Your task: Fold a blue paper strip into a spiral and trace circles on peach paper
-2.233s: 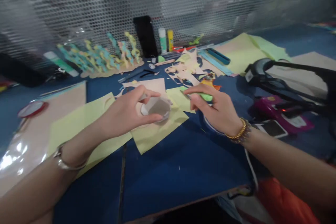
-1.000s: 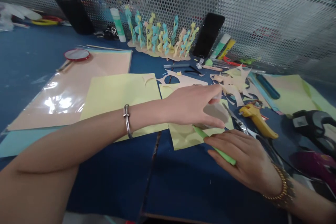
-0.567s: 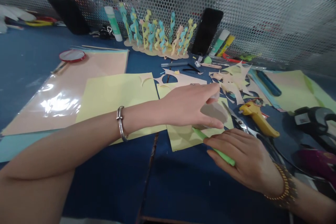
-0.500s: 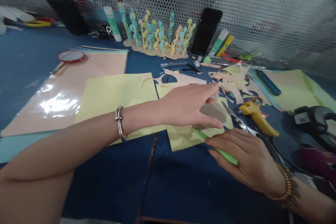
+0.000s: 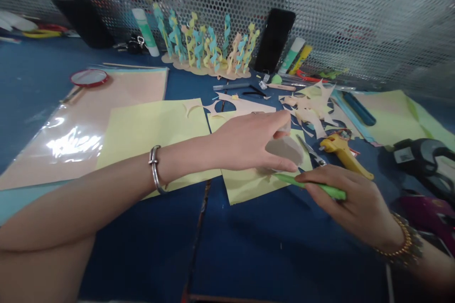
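Note:
My left hand reaches across a yellow paper sheet, its thumb and fingers curved around a round greyish object standing on the paper. What exactly this object is, I cannot make out, since the hand covers much of it. In my right hand is a slim green pen, pinched by thumb and fingers. Its tip points left, at the near edge of the round object beside my left thumb. Scissors lie partly hidden just beyond my right hand.
Behind stands a paper base with several twisted paper strips, near a leaning phone. Paper scraps and a yellow glue gun lie to the right. A clear-sleeved pink paper stack and red-rimmed round item are left.
My right hand has moved right, and the green pen lies flatter, its tip shifted right along the round object's near edge. My left hand keeps its hold. The view has shifted slightly.

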`<state>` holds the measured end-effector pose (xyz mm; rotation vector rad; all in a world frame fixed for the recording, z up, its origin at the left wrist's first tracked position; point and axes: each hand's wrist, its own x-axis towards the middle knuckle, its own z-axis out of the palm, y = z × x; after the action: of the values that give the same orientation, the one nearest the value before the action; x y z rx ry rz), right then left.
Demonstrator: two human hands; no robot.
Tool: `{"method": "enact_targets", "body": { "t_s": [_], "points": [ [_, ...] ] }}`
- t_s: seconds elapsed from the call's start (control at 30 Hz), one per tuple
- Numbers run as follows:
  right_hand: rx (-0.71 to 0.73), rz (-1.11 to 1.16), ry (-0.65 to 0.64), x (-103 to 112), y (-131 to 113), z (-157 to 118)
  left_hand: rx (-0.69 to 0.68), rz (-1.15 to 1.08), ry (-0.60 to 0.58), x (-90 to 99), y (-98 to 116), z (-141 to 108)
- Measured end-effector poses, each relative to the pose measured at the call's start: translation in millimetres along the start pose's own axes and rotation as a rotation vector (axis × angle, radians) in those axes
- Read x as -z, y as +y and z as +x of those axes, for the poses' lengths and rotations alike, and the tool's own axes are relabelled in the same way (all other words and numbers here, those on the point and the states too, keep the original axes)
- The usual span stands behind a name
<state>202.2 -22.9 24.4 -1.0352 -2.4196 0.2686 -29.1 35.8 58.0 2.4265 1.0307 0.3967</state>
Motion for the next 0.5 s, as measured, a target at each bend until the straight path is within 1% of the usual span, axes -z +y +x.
{"method": "enact_targets", "body": {
  "t_s": [0.1,0.2,0.27,0.33,0.37,0.4,0.43,0.5],
  "points": [
    [-0.032,-0.047,0.038,6.3,5.5,0.7,0.010,-0.001,-0.006,0.0,0.2,0.0],
    [-0.178,-0.057,0.076,18.8,13.7,4.3,0.009,-0.006,-0.008,0.3,0.0,-0.2],
    [-0.313,-0.002,0.160,28.1,22.4,13.6,0.001,-0.018,-0.011,0.8,-0.1,-0.3],
    [-0.434,0.117,0.288,34.4,34.0,31.3,-0.013,-0.027,-0.009,1.1,-0.3,-0.3],
    [-0.461,0.208,0.304,35.4,40.3,42.9,-0.022,-0.027,-0.003,1.2,-0.4,-0.2],
    [-0.483,0.294,0.302,34.8,46.4,56.0,-0.032,-0.022,0.007,1.1,-0.5,0.0],
    [-0.495,0.388,0.233,32.4,51.8,70.0,-0.044,-0.013,0.019,0.8,-0.8,0.2],
    [-0.455,0.429,0.159,23.0,59.1,98.6,-0.077,0.012,0.050,-0.2,-1.5,0.6]
  ]
}}
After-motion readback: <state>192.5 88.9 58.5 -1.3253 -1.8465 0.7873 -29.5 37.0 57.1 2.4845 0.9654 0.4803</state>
